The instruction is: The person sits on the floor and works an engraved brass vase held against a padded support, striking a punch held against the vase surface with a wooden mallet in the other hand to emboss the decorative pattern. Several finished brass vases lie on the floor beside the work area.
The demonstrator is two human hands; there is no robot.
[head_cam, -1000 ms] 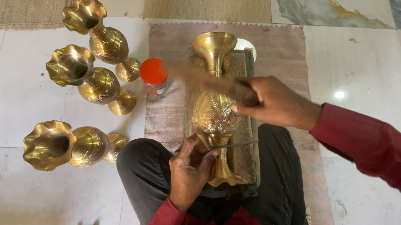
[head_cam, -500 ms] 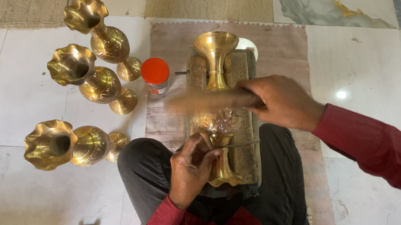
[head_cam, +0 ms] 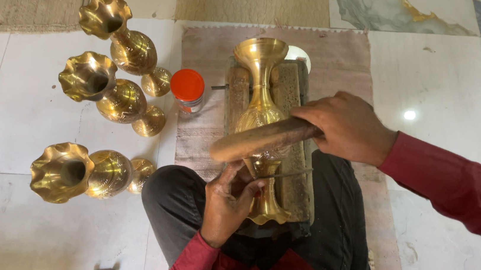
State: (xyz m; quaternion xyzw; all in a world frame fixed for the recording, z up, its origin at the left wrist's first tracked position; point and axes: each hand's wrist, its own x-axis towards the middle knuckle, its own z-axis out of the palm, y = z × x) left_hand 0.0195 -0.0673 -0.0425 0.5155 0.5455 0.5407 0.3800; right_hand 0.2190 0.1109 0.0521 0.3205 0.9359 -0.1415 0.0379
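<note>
Head view: a brass vase [head_cam: 261,110] lies on its side along a carved wooden block [head_cam: 293,176], mouth pointing away from the person, foot near the lap. The block sits on a pinkish mat [head_cam: 343,62] on the tiled floor [head_cam: 460,86].

The left hand [head_cam: 227,202] is pinched shut on a thin metal tool [head_cam: 284,174], probably a chisel or punch, whose tip I cannot make out against the vase's lower body. The right hand [head_cam: 348,125] is wrapped tight round the handle of a wooden mallet [head_cam: 261,140], which hangs across the vase just above the tool.

To do this well, as I judge it, the vase needs to stay seated in the block so it cannot roll; the left hand's heel resting near the foot helps. The tool should stand firm on the brass before each blow, and the mallet should meet its end squarely, with light, even taps, since thin brass dents easily. The left fingers [head_cam: 242,180] are close under the mallet's path, so they ought to keep low on the tool.

Just left of the mat stands a small jar with an orange lid [head_cam: 187,88]. Further left, three more vases [head_cam: 108,85] lie on the floor, well apart from the work.
</note>
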